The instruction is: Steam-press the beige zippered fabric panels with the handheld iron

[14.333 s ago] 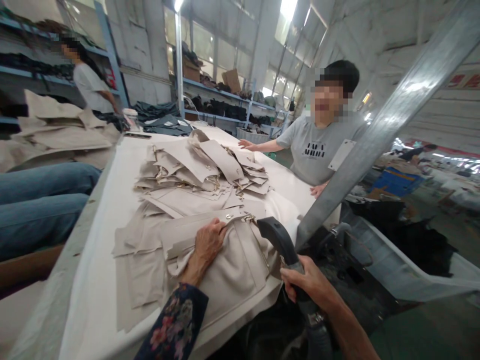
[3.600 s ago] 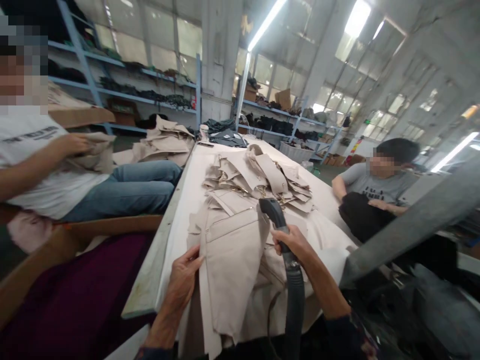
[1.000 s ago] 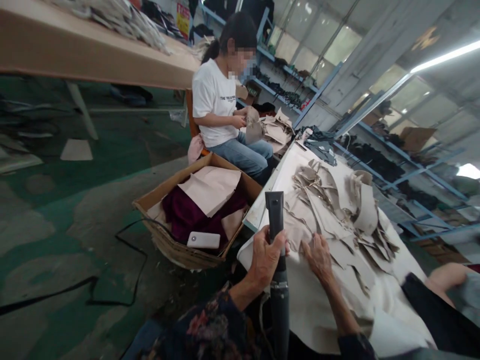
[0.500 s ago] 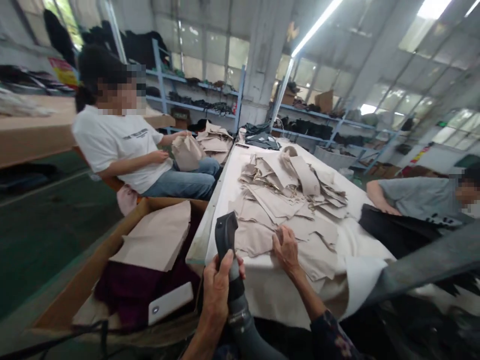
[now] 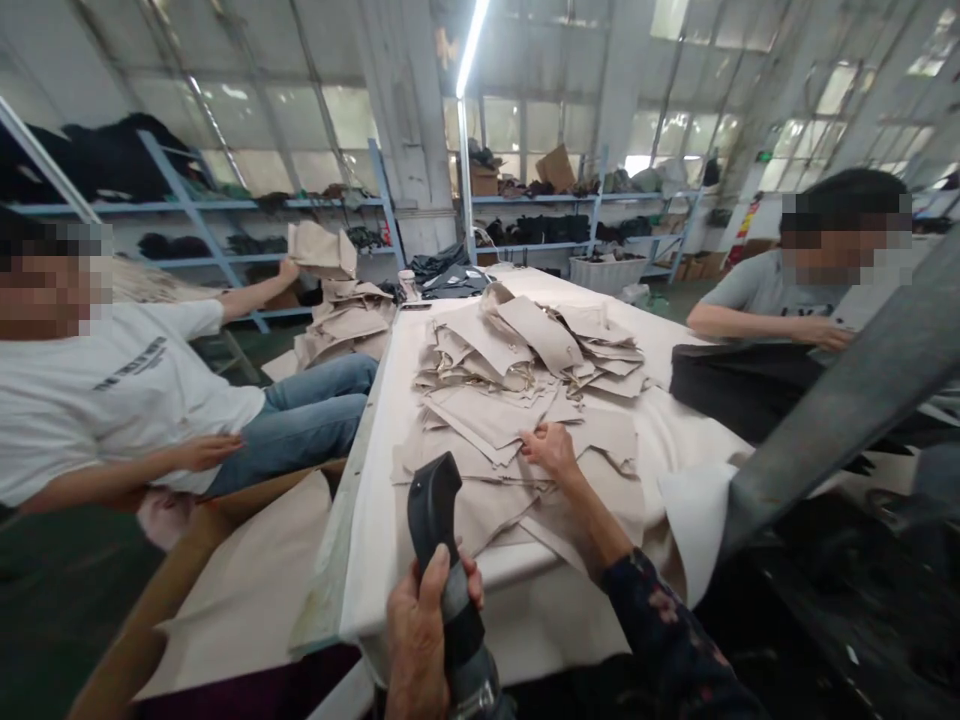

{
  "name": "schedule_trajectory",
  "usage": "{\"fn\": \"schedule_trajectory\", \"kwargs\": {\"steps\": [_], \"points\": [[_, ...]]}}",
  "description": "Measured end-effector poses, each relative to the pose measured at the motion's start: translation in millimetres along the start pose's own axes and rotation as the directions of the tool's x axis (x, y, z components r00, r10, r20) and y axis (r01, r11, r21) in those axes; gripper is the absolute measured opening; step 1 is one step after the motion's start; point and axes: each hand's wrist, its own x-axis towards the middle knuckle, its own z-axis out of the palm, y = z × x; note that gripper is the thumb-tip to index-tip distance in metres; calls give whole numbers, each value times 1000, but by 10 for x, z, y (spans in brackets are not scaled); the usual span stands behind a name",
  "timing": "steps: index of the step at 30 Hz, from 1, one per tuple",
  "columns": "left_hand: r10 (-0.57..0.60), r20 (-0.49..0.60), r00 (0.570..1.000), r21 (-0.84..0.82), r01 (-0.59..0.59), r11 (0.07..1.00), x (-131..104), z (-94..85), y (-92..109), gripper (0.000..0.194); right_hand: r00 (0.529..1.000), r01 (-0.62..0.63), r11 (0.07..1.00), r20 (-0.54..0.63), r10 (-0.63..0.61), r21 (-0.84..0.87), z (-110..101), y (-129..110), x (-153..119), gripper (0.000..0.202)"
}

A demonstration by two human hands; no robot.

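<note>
My left hand [image 5: 420,625] is wrapped round a black hose nozzle [image 5: 433,505], thumb on top, its flat curved mouth pointing up by the table's near edge. My right hand [image 5: 551,450] pinches the edge of a beige fabric piece [image 5: 480,420] on the white-covered table. Around it lie loosely layered beige fabric pieces [image 5: 457,510]. Farther back is a heap of similar beige pieces [image 5: 480,340], some with small metallic-looking bits along their edges. The hose's lower end runs out of view.
At left, a seated co-worker [image 5: 135,400] reaches toward stacked beige pieces [image 5: 345,325]. A cardboard box [image 5: 135,610] with fabric stands below. At right, another person [image 5: 750,300] handles dark cloth [image 5: 720,390]; a grey metal bar [image 5: 832,440] slants close by. Blue shelves [image 5: 525,200] stand behind.
The view has turned right. My right hand has moved farther onto the fabric, to a piece's edge. The left co-worker's arm now stretches toward the stack. My left hand still holds the nozzle.
</note>
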Motion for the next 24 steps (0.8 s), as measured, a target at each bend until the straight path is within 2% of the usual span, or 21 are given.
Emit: {"fn": "schedule_trajectory", "kwargs": {"steps": [2,4,8,11,15,18,24], "points": [[2,18,1000,-1,-2,1000,38,105,-21,39,993,-89,978,90,73,188,38,18,78,25],[-4,34,999,2,4,1000,78,210,-51,39,987,-123,952,135,87,280,93,27,125,23],[-25,69,997,41,23,999,130,385,-85,39,980,-177,907,155,126,381,176,40,131,21],[-29,44,999,32,28,999,146,436,-79,42,985,-156,888,131,109,433,164,39,51,18],[-17,11,1000,1,17,1000,178,366,-58,46,996,-61,863,80,24,501,66,10,-110,25],[-22,-5,1000,20,22,1000,211,267,-36,45,996,-18,863,85,-29,504,-7,-13,-243,24],[-2,-27,1000,-15,2,1000,266,130,-9,44,997,-17,878,74,-21,478,-195,-45,-613,25]]}}
